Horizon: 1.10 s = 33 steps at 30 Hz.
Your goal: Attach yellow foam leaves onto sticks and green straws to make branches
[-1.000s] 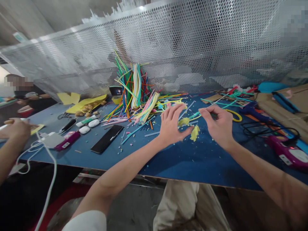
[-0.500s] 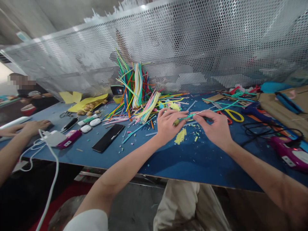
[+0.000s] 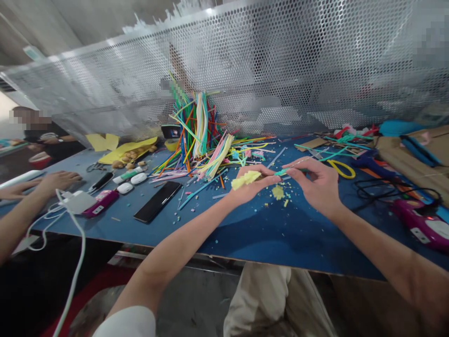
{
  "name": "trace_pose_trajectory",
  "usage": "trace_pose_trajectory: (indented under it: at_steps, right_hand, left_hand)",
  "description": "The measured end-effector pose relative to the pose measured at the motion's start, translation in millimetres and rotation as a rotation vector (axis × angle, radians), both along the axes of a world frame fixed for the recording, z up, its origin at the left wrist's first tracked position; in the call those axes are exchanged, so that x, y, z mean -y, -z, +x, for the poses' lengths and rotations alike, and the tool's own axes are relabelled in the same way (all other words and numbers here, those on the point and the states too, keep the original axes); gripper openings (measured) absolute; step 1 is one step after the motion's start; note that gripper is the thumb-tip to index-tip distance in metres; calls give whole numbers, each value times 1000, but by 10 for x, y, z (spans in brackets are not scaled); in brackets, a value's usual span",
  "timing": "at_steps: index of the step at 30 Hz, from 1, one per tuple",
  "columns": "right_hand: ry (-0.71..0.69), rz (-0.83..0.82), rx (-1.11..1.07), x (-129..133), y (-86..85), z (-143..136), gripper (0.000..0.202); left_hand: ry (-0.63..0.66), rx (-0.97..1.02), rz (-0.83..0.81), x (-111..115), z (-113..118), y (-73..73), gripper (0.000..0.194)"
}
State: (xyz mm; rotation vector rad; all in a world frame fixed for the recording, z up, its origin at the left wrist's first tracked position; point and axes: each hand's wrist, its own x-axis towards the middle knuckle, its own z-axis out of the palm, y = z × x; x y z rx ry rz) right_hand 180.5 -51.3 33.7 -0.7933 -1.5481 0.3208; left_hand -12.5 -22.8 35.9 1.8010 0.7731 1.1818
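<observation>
My left hand [image 3: 247, 189] is closed in a pinch on a teal pipe cleaner [image 3: 280, 172]. A yellow flower-like piece [image 3: 245, 180] lies over the back of its fingers, apparently at one end of that stem. My right hand [image 3: 317, 182] pinches the same teal pipe cleaner from the other side, close to the left fingertips. A thin pale strand runs above the right fingers. On the table beneath lies a small yellow fluffy piece [image 3: 278, 192] among cut crumbs.
Bunched pipe cleaners [image 3: 201, 126] stand at the back by a perforated metal screen [image 3: 280, 61]. To the left lie a phone [image 3: 157, 201], white chargers and another person's arm [image 3: 31, 201]. Yellow scissor handles [image 3: 342, 169], black cable and a purple device [image 3: 421, 222] are at right.
My left hand has turned over, and the yellow flower-like piece now shows on top of it. The right hand stays nearly in place, still pinching the teal pipe cleaner.
</observation>
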Motion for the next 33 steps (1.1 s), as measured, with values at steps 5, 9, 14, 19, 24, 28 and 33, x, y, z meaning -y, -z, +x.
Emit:
trace_pose_trajectory:
  at_steps: [5,9,14,19,24,28,33]
  right_hand:
    - [-279,12,-60,-6,-9,54,8]
    - [-308,-13,-29,1,-28,74,5]
    - [-187,-47,-28,-14,-17,69,1]
    - [-10,-145,-44,-79,5,102,13]
    - [184,-154,-106,-167,32,166,21]
    - [247,-137,-99,-163,28,169,22]
    - [240,-123,-114,-112,5,128,22]
  left_hand:
    - [310,111,-385,38,-4,11,34]
    - [451,135,-610,30,8,56,40]
    - [409,139,-585,-28,13,98,36]
    - [279,59,-340,-43,48,111,37]
    - [-52,-5,-25,-30,93,219,46]
    - [-341,-172,342,-25,89,307,77]
    - [-441,-235,443,-47,102,364,94]
